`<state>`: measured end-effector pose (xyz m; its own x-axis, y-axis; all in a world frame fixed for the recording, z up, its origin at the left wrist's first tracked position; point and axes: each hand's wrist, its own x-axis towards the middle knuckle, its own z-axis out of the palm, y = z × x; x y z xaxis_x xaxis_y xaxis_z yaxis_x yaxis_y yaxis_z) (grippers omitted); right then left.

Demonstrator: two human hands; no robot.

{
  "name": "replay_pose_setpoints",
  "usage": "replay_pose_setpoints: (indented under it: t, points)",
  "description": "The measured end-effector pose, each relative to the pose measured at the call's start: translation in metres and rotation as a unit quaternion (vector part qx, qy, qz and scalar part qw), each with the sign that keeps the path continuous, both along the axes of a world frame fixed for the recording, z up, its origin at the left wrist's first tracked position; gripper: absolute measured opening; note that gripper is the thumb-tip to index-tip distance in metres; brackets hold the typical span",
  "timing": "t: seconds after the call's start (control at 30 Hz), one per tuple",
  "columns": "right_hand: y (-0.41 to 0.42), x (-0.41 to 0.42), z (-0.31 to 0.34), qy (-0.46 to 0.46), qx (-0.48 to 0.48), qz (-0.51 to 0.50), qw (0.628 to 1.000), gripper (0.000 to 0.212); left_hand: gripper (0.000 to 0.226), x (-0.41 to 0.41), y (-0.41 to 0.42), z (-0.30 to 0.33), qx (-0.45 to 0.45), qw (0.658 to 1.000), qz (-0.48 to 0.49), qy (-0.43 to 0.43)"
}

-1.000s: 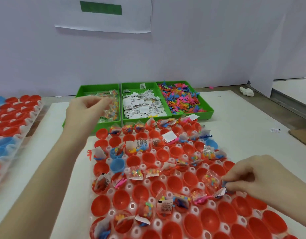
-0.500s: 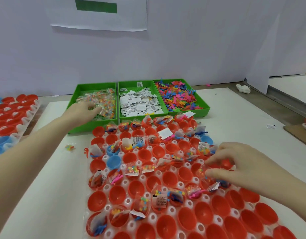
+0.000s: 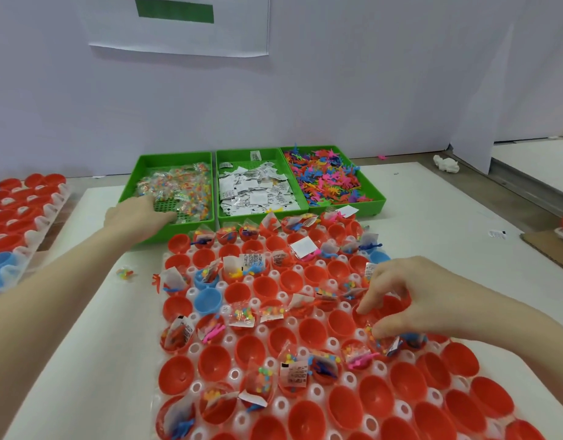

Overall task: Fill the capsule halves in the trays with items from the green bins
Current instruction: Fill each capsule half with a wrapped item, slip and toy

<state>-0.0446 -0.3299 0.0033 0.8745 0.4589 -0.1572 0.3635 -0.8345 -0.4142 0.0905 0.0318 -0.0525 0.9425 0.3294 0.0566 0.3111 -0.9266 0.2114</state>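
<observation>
Right hand [image 3: 410, 300] low over the right part of the tray [image 3: 308, 408], fingers bent and spread, thumb and forefinger closing on a clear packet [image 3: 380, 342] of coloured beads sitting in a red half; fingertip of another finger touching the rim of the neighbouring red half [image 3: 366, 312]. Left hand [image 3: 137, 214] stretched out into the left bin [image 3: 175, 185], fingers reaching in among the bead packets at the near left corner; whether anything is pinched there cannot be told, fingertips blurred and partly hidden by the bin wall.

Three green bins side by side at the far edge of the table [image 3: 93, 344], touching one another: left with clear bead packets, middle bin [image 3: 258, 182] with white printed sachets, right bin [image 3: 331, 179] with small plastic figures in pink, blue, orange and green. Tray just in front of the bins, packed with red halves and a few blue halves [image 3: 207, 300]; many far and middle halves loaded with packets, sachets and figures, most near halves bare. One bead packet [image 3: 124, 274] lying loose on the table left of the tray, an orange figure [image 3: 156, 281] just beside the tray edge. Second tray [image 3: 17, 223] of red and blue halves at far left, well apart.
</observation>
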Motion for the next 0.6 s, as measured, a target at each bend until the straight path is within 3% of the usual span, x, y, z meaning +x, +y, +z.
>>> replay_pose_setpoints:
  t: [0.37,0.47,0.6]
  points:
    - [0.022,0.012,0.014,0.008,-0.228,0.079,0.971,0.026,0.051,-0.002,-0.005,-0.002,-0.065,0.994,0.013,-0.083]
    - [0.021,0.015,0.016,0.029,-0.215,0.077,0.973,0.024,0.039,-0.003,-0.006,-0.001,-0.068,0.994,0.008,-0.088]
    - [0.017,0.019,0.025,0.085,-0.113,0.060,0.988,0.027,0.028,-0.002,-0.006,-0.003,-0.092,0.990,-0.001,-0.109]
